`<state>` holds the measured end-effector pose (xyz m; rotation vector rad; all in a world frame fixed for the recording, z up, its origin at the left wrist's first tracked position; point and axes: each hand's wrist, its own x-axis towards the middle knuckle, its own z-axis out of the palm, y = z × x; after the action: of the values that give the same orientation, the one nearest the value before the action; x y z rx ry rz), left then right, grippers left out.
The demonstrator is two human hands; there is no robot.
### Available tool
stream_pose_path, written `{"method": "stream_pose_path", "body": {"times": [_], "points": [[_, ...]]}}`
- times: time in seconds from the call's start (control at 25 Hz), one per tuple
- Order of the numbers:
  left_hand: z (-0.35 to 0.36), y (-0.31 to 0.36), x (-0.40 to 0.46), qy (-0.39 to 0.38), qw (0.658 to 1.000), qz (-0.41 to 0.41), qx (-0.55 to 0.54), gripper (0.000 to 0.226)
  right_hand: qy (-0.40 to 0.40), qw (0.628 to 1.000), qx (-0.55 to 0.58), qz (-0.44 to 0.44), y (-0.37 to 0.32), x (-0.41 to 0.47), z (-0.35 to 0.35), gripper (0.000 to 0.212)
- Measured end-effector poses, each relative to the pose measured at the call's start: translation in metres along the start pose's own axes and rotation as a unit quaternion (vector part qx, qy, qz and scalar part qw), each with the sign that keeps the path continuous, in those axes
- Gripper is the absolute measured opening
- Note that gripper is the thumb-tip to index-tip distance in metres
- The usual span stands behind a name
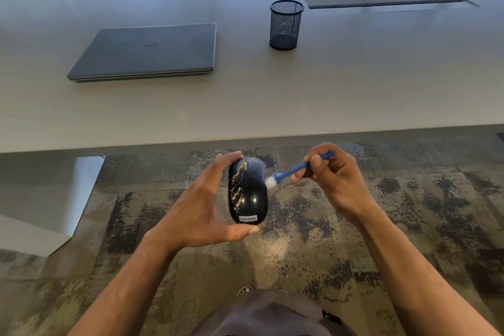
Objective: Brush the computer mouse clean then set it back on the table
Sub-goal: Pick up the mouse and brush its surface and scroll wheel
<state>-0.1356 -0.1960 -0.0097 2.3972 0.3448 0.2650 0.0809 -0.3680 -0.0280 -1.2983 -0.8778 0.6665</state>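
Over patterned carpet (300,240), left hand (196,215) gripping Lenovo mouse (247,191), right hand (335,177) pinching blue brush (297,170).

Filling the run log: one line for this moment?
left hand holds mouse | right hand holds brush | bristles at mouse's right side | debris remains left

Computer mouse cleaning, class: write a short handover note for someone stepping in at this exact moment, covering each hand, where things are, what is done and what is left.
Left hand: grips the computer mouse between fingers and thumb, held above the carpet, in front of the table edge.
Right hand: pinches the blue brush, white bristles at the mouse's right side.
Done: the mouse's right half looks clean.
Left: pale debris still covers its left side; brush that off, then set the mouse back on the table, where the closed laptop and mesh pen cup stand.
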Motion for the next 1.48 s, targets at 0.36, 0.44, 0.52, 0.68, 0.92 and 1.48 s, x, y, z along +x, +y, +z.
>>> {"method": "stream_pose_path", "body": {"times": [0.36,0.44,0.52,0.68,0.92,1.48], "points": [[-0.002,0.005,-0.004,0.004,1.000,-0.014,-0.012,0.113,0.026,0.997,0.072,0.007,0.001,-0.005,-0.007,0.028],[-0.004,0.008,-0.005,0.003,1.000,-0.017,-0.013,0.113,-0.001,0.996,0.090,0.005,-0.003,-0.007,-0.006,0.032],[-0.004,0.011,-0.005,-0.001,1.000,-0.015,-0.014,0.113,-0.016,0.997,0.076,-0.004,-0.007,-0.002,-0.003,0.028],[-0.002,0.017,-0.004,-0.009,1.000,-0.014,-0.018,0.114,0.034,0.999,0.034,-0.003,-0.013,0.015,0.000,0.019],[0.004,0.021,-0.003,-0.007,1.000,-0.016,-0.015,0.115,0.059,0.997,0.042,0.015,-0.009,0.018,-0.012,0.021],[0.014,0.026,0.002,-0.019,1.000,-0.006,-0.001,0.116,-0.044,0.995,-0.070,-0.051,-0.024,0.021,-0.018,0.014]]}}
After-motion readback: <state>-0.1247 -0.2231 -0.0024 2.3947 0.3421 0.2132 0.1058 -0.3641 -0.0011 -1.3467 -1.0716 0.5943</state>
